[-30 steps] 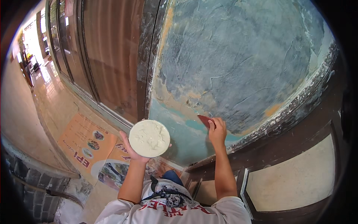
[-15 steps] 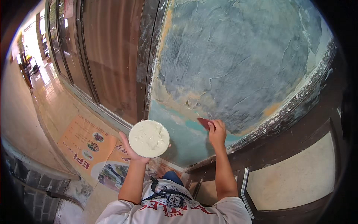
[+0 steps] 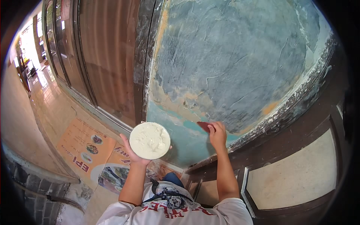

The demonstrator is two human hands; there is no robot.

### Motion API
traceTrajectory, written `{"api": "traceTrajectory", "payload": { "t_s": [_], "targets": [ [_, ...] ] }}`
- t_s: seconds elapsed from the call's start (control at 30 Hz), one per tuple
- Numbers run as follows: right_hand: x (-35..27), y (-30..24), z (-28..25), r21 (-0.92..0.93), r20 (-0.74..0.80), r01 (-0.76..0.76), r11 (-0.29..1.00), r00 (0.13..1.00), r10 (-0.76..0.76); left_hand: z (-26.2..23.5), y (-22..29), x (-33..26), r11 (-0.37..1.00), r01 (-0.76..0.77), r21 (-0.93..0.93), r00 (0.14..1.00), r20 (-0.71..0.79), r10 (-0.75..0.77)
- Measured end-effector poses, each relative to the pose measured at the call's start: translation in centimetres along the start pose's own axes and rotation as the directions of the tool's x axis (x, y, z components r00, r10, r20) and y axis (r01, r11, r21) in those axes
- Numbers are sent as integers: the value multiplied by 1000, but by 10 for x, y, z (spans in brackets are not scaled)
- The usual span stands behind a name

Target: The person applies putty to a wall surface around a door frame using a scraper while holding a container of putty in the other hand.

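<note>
My left hand holds up a round tub from below and the side, thumb along its left edge. Thick off-white putty with an uneven, stirred surface fills it. To the right, my right hand pinches a flat reddish-brown putty spreader between thumb and fingers. The spreader's tip points left at the lower part of the wall panel, where grey-blue skim coat meets bare turquoise paint. Whether its edge touches the wall cannot be made out.
A dark sliding door frame borders the panel on the left. Dark wooden panelling with pale insets stands at the right. An orange printed banner lies on the tiled floor at left, near a grey block wall.
The spreader has turned to a flatter angle, and my right hand has shifted very slightly down. The tub stays in my left hand almost unmoved. The whole view has shifted a little.
</note>
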State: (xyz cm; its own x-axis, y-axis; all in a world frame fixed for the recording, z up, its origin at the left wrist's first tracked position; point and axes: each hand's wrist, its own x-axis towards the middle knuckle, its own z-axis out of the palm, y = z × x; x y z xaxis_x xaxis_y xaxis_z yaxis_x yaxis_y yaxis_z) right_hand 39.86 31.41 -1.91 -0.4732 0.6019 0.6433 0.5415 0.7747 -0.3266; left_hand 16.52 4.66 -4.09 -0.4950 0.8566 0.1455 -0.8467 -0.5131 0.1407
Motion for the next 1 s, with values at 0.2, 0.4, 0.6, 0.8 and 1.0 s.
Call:
{"api": "traceTrajectory", "payload": {
  "t_s": [0.2, 0.4, 0.6, 0.8, 1.0],
  "targets": [
    [3, 11, 5, -130, 16, 7, 992, 1000, -5, 2, 0, -1, 999, 10, 35, 1000, 28, -11],
    [11, -1, -15, -21, -28, -74, 997, 997, 73, -1, 3, -1, 1000, 10, 0, 1000, 27, -10],
    [-6, -4, -9, -42, 51, -48, 998, 997, 50, -1, -1, -1, 999, 33, -7, 999, 27, -33],
    [-1, -57, -51, 506, 275, -178, 844, 961, 37, 4, -1, 3, 995, 62, -75, 996, 74, -56],
    [-15, -60, -32, 714, 694, -684, 149, 719, -30, 6, -18, 11, 994, 70, -81, 980, 190, -53]
  ]
}}
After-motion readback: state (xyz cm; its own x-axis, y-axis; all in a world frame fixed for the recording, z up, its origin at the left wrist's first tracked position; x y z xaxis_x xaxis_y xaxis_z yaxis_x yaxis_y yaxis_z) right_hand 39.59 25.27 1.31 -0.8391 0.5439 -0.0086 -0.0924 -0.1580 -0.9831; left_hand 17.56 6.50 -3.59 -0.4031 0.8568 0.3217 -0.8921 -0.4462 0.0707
